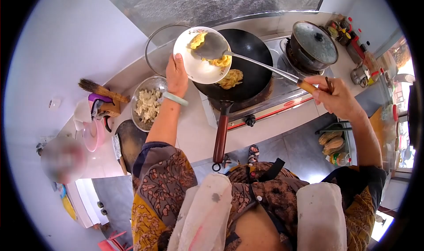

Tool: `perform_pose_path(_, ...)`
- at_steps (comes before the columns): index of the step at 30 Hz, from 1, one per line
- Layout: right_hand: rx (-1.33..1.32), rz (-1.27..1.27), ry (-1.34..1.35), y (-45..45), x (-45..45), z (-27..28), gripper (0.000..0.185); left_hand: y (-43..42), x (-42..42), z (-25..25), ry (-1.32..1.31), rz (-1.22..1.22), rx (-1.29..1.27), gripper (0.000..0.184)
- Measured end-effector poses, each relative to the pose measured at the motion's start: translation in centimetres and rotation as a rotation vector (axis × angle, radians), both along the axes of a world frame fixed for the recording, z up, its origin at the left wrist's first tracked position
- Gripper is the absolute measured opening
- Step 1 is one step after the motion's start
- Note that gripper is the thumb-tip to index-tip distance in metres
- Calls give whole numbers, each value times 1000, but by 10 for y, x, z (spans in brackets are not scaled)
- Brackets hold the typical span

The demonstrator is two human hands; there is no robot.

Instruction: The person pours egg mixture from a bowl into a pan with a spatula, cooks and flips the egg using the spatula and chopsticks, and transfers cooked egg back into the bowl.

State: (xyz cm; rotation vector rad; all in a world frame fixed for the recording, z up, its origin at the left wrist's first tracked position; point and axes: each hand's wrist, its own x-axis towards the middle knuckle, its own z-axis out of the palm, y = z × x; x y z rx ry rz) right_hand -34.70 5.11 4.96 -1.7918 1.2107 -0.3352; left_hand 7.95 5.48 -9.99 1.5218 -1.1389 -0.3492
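Note:
My left hand [177, 76] grips the rim of a white bowl [198, 70], tilted over the left side of a black wok [254, 52]. Yellow egg-like pieces [198, 40] lie in the bowl. My right hand [335, 96] is closed around the wooden handle of a metal spatula [265, 65], whose blade is inside the bowl and covers part of the food. A short dark stick [329, 85] shows at the right fingers; what it is I cannot make out. Another browned yellow piece [231, 79] rests in the wok below the bowl.
A lidded pot [314, 47] stands on the right burner of the gas stove [282, 101]. The wok's handle [221, 136] points toward my body. A glass lid [152, 52] leans behind the bowl. On the left are a metal bowl [140, 122] of pale food, a cutting board [131, 140] and a brush [104, 89].

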Motion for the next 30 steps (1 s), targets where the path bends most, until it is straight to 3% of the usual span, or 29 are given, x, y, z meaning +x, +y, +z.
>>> perform_pose_path(19,483,-76,-337,0,-12,-22,35,-35,-18,3,-70,90,-99,48)
perform_pose_path(30,480,-123,-443,-1,-15,-31,39,-43,-17,-8,1,81,-104,51)
